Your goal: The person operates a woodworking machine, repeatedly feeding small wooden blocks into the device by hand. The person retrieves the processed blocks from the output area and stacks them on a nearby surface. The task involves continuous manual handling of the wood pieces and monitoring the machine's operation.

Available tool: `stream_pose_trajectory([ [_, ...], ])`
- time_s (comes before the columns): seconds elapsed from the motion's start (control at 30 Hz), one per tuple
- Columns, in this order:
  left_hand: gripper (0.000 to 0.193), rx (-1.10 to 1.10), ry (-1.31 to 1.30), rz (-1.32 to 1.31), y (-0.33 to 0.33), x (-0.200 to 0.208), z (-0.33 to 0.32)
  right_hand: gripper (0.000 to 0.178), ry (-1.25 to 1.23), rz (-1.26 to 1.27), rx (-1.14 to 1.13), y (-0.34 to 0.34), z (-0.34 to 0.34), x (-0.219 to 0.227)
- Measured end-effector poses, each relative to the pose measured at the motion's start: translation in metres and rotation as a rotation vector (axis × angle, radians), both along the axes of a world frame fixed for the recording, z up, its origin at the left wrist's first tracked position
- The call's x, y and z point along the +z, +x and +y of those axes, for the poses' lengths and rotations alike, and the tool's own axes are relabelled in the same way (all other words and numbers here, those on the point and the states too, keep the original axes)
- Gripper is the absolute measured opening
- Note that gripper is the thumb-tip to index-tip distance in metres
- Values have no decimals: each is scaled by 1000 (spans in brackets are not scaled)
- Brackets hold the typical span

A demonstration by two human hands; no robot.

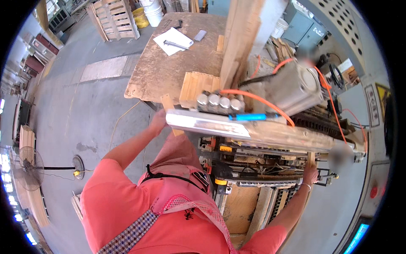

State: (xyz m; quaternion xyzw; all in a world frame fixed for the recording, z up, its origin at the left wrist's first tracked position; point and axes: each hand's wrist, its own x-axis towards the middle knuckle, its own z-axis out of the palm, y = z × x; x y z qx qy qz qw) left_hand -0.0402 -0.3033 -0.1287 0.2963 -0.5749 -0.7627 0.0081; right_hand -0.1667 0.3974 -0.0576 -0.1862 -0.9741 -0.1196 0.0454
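head view: two hands at the machine's near side, each at a narrow wood piece.
left hand (158, 122) sits against left wood strip (168, 102), just past the end of metal-faced bar (253, 131), which hides the strip's middle; its fingers are mostly hidden, so how far they are closed cannot be told. right hand (311, 175) is at the lower end of right wood strip (311, 160), below the bar's far end; fingers look curled round it, firmness not readable. stacked wood pieces (198, 86) lie on brown table (139, 80), beyond the bar. judgement on handling: keep each strip square to the bar, hold by outer edges, fingertips clear of rails and bar underside; the right hand, nearer the mechanism (258, 169), probably needs most care.
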Motion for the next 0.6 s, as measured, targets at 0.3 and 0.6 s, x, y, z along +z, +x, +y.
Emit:
stream_pose_trajectory([
  [0.3, 33, -132, -266, -76, -141, -81, -117, 44, -123, 208, 4, 92, -104, 14],
  [0.6, 29, -217, -281, -74, -209, -159, -110, 23, -311, 230, -207, 228, -167, 19],
])
